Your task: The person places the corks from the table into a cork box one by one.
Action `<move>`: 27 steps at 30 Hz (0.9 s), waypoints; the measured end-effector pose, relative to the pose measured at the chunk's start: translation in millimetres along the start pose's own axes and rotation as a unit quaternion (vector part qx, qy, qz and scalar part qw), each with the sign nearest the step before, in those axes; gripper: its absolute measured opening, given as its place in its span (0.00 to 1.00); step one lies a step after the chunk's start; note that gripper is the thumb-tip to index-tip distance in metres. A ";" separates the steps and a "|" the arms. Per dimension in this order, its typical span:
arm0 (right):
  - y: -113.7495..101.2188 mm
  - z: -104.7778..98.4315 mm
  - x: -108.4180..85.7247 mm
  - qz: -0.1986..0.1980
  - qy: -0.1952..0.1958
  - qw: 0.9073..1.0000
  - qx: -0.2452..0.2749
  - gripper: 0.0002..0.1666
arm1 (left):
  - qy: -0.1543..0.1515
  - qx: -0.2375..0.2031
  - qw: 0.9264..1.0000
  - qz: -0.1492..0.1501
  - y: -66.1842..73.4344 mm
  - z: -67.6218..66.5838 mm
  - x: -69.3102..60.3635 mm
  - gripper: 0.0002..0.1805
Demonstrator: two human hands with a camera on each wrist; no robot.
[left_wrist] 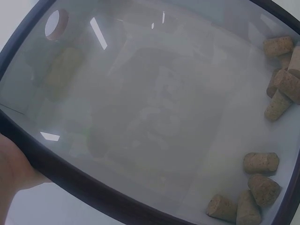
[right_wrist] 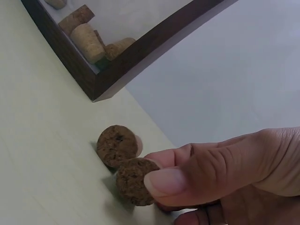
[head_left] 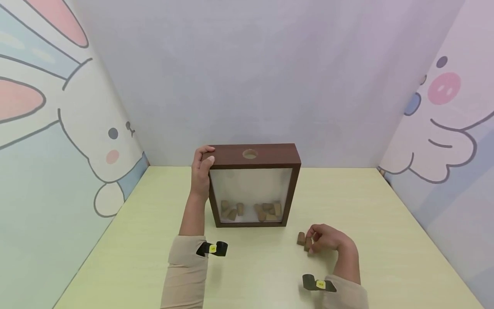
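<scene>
A dark wooden shadow box [head_left: 256, 161] with a clear front and a round hole in its top stands upright on the table. My left hand [head_left: 201, 171] grips its upper left corner. Several corks [left_wrist: 261, 162] lie inside along the bottom, in two groups. To the right of the box, my right hand [head_left: 326, 238] pinches a cork [right_wrist: 136, 182] between thumb and fingers, down by the tabletop. Another cork [right_wrist: 117, 146] lies right beside it. Something dark brown shows below the thumb in the right wrist view; I cannot tell what it is.
The pale yellow table [head_left: 143, 257] meets a plain light wall [head_left: 247, 86] behind the box. Side walls with cartoon animals [head_left: 100, 128] flank it. A small object [head_left: 382, 172] sits at the table's far right corner.
</scene>
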State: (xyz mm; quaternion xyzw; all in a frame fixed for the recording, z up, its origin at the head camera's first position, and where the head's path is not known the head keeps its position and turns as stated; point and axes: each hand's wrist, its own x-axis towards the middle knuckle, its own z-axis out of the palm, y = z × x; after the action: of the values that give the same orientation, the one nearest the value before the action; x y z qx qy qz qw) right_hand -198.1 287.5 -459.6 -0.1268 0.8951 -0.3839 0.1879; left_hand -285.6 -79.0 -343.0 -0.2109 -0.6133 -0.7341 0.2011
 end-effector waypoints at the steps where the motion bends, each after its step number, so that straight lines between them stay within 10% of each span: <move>1: 0.1 -1.1 -1.2 -0.007 -0.004 1.000 0.004 0.18 | -0.002 -0.001 1.000 0.000 0.0 -0.1 0.0 0.16; 19: -11.8 -17.2 -8.1 -0.080 -0.010 0.989 0.121 0.20 | -0.005 -0.012 1.000 0.006 1.6 1.4 -0.5 0.15; 27: -32.7 -22.4 -7.6 -0.108 0.078 0.981 0.141 0.19 | -0.003 -0.016 1.000 0.005 0.9 1.0 1.1 0.15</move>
State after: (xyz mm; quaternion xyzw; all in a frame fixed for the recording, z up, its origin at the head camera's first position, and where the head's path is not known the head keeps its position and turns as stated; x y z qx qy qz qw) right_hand -198.2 282.7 -419.5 -0.1647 0.8250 -0.5328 0.0912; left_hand -286.0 -78.2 -341.5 -0.2189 -0.6007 -0.7426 0.1995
